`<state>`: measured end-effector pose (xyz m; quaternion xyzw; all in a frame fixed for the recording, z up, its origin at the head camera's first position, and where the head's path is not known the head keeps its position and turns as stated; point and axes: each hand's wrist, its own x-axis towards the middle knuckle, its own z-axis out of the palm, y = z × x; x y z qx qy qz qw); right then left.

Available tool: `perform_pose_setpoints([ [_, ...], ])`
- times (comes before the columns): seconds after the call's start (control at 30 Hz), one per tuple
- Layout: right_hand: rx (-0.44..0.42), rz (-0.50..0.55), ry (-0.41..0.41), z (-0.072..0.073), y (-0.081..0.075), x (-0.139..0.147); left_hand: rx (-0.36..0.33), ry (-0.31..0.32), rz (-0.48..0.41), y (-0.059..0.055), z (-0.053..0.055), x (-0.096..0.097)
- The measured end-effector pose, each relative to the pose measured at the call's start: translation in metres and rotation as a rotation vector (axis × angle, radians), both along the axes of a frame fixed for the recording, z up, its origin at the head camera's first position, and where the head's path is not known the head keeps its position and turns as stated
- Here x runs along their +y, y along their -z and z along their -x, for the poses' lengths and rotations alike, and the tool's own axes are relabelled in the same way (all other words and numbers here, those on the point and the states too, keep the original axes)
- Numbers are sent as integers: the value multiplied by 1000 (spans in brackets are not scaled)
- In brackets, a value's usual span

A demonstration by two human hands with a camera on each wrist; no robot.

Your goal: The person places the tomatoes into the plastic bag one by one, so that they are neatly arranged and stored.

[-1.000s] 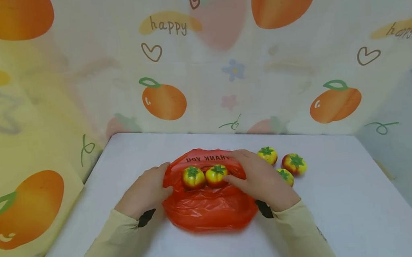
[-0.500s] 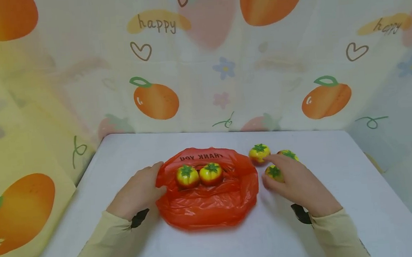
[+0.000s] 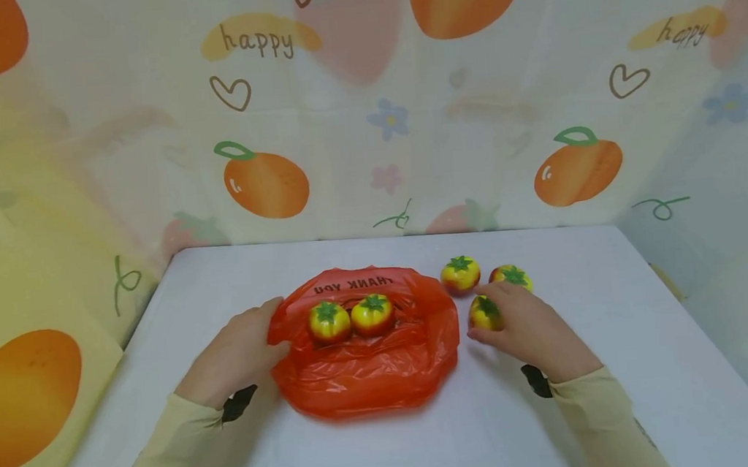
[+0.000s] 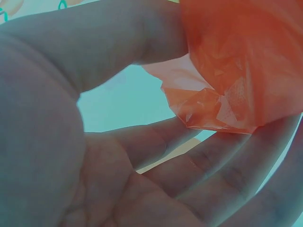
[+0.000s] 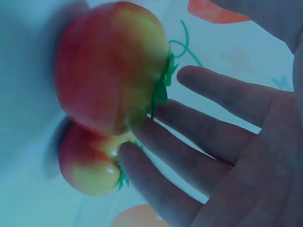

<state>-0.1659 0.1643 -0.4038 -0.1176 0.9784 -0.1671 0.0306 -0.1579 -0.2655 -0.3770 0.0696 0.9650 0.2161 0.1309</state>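
Left hand (image 3: 233,351) touches bag (image 3: 365,373); right hand (image 3: 532,331) near 3 fruits (image 3: 484,314).

Fruits (image 3: 330,323): five in total, two near the centre of the frame and three to the right of them. Red plastic bag (image 3: 360,388): one, lower centre. Hands: two, comprising one left hand (image 3: 232,358) and one right hand (image 3: 537,338). Sleeves (image 3: 153,445): two, lower left and lower right. Worktop (image 3: 392,459): one, lower half. Printed oranges (image 3: 267,185): six. Printed blue flowers (image 3: 388,119): two. Printed pink flower (image 3: 386,180): one. Printed "happy" labels (image 3: 257,39): two. Brown heart outlines, clearly legible (image 3: 231,93): four. Green curls (image 3: 675,199): three.
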Motion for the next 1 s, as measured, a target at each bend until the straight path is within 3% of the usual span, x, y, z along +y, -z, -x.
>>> perform_pose_setpoints([
  [1.0, -40, -41, 37, 6, 11, -8, 12, 8, 4, 3, 0, 3],
])
